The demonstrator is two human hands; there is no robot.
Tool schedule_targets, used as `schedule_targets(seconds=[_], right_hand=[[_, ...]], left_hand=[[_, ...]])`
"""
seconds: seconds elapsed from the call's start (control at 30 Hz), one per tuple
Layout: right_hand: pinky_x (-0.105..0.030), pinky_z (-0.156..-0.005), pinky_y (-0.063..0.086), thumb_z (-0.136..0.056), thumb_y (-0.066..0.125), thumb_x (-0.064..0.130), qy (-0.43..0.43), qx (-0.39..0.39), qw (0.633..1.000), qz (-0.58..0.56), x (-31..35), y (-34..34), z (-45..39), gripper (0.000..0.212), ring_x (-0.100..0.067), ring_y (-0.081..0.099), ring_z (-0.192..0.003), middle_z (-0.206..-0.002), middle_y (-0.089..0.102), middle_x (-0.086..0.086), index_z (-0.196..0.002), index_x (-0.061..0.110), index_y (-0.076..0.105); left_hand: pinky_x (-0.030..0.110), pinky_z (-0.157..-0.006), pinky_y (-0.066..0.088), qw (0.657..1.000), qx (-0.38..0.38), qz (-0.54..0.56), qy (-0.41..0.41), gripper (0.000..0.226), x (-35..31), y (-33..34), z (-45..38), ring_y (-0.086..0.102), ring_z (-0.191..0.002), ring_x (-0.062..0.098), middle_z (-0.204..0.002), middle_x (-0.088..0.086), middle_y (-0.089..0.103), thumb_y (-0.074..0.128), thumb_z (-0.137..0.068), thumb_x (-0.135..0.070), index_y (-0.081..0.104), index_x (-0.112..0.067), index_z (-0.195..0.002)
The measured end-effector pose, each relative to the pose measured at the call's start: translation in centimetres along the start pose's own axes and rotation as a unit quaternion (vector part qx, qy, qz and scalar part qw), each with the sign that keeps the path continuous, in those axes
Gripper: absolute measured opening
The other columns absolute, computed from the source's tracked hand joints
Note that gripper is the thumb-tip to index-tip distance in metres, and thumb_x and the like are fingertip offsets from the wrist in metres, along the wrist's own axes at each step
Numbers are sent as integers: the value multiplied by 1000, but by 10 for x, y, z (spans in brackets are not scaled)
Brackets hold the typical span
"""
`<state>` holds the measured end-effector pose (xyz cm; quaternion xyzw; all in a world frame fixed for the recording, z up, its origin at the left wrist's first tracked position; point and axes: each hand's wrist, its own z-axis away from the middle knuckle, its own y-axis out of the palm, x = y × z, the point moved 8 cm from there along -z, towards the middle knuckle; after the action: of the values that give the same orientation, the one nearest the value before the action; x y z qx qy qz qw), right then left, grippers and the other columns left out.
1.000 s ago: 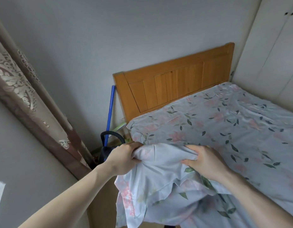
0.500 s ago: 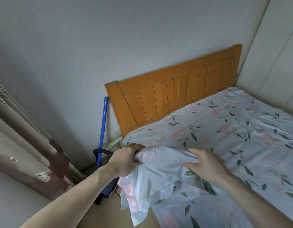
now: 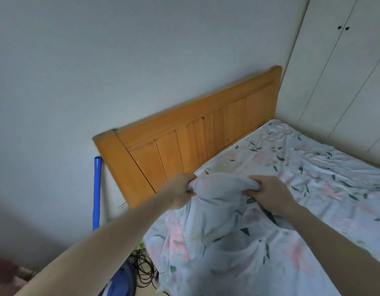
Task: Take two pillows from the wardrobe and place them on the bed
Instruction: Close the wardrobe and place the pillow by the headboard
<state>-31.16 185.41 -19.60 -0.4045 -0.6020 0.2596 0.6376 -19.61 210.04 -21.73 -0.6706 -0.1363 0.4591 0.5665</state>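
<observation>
Both bare forearms reach forward from the lower edge of the frame toward the head of the bed [image 3: 325, 189]. The left hand [image 3: 180, 192] is closed in a fist around a bunched fold of the pale floral sheet [image 3: 223, 236], knuckles up, just in front of the wooden headboard [image 3: 197, 133]. The right hand [image 3: 269, 192] grips the same raised fold a little to the right, fingers curled under and thumb on top. Between the hands the fabric arches up off the mattress, then drapes down toward the bottom of the frame. No pillows show on the bed; the white wardrobe doors [image 3: 342, 67] at upper right are shut. A blue pole [image 3: 97, 189] leans on the wall left of the headboard, with black cables [image 3: 144, 268] on the floor below.
</observation>
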Motion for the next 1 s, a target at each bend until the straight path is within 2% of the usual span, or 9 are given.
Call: schedule_targets(seconds=[0.13, 0.23, 0.33, 0.4, 0.47, 0.6, 0.73, 0.9, 1.0], right_hand=[[-36, -70, 53, -90, 75, 38, 0, -94, 996, 12, 12, -33, -41, 21, -11, 67, -82, -90, 74, 17, -111, 42, 76], [-33, -68, 52, -87, 80, 24, -32, -124, 992, 13, 15, -25, -53, 27, -13, 64, -82, -93, 71, 13, -113, 32, 78], [-25, -69, 49, -77, 82, 23, -41, -127, 991, 29, 5, 15, -53, 34, -8, 61, -87, -98, 67, 16, -110, 30, 79], [-20, -76, 50, -73, 75, 18, -25, -105, 994, 15, -16, 60, -56, 35, -6, 61, -90, -101, 67, 17, -105, 31, 79], [-27, -80, 53, -66, 65, 11, 5, -49, 999, -6, -41, 116, -59, 42, -8, 61, -91, -99, 63, 24, -99, 34, 77], [-36, -77, 52, -55, 57, 4, 72, 31, 996, -35, -91, 221, -61, 47, -7, 58, -89, -92, 59, 27, -82, 42, 64], [-33, -72, 46, -52, 51, 6, 101, 86, 989, -65, -109, 282, -52, 46, -1, 53, -86, -82, 58, 23, -75, 46, 51], [-28, -76, 44, -55, 56, 1, 122, 80, 985, -88, -96, 257, -58, 41, 3, 56, -93, -87, 65, 21, -80, 31, 67], [-22, -85, 49, -62, 60, -8, 98, 51, 988, -110, -74, 204, -75, 54, -2, 62, -97, -96, 68, 18, -87, 39, 70]], left_hand=[[28, -68, 46, 993, -89, 14, 81, 26, 6, -47, -55, 59, -92, 13, -105, -15, 65, 67, -90, -25, 65, -31, -116], [12, -72, 36, 985, -123, 48, 115, 38, 26, -59, -78, 50, -90, 3, -103, -22, 60, 71, -84, -15, 68, -30, -119], [20, -75, 42, 985, -112, 69, 111, 46, 63, -31, -89, 54, -93, 4, -103, -27, 59, 66, -73, -7, 68, -35, -110], [28, -76, 47, 990, -80, 68, 94, 48, 91, 5, -96, 57, -92, 6, -101, -25, 62, 58, -66, -4, 68, -35, -101], [32, -74, 47, 994, -47, 55, 79, 44, 119, 48, -99, 55, -86, 8, -92, -21, 63, 51, -62, -1, 63, -34, -89], [34, -71, 34, 999, 24, 23, 26, 37, 178, 142, -104, 41, -75, 6, -80, -18, 55, 48, -65, -2, 47, -37, -77], [33, -72, 30, 997, 74, 3, -12, 28, 208, 193, -98, 48, -77, 13, -81, -15, 56, 50, -67, -2, 57, -28, -78], [34, -69, 33, 996, 50, 76, 11, 37, 204, 171, -104, 44, -73, 9, -74, -22, 50, 42, -59, -1, 52, -32, -76], [35, -68, 45, 991, -9, 127, 46, 38, 184, 104, -117, 57, -75, 12, -76, -14, 63, 42, -62, 1, 62, -27, -79]])
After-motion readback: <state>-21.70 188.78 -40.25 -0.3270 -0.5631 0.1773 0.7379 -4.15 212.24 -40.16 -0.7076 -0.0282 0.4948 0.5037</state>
